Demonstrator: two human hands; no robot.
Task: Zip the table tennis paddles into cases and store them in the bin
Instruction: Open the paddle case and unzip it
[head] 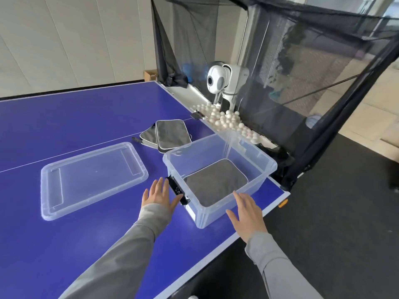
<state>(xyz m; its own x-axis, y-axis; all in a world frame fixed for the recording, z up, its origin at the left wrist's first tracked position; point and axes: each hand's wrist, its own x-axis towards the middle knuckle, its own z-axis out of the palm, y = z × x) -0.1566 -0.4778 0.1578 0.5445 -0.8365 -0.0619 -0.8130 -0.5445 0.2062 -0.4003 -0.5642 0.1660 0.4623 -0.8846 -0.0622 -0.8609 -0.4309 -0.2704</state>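
A clear plastic bin (257, 180) stands near the right edge of the blue table tennis table (64, 126). One grey paddle case (216, 182) lies flat on the bin's floor. Two more grey cases (170, 133) lie stacked on the table just behind the bin. My left hand (160, 194) hovers open beside the bin's left wall, by its black latch (178, 190). My right hand (247, 214) is open at the bin's near right corner, fingers spread, holding nothing. No bare paddle is in sight.
The bin's clear lid (92, 180) lies upside down on the table to the left. A white ball-serving machine (222, 83) and a tray of several white balls (226, 121) sit behind the bin, inside a black catch net (313, 61). The table edge runs close on the right.
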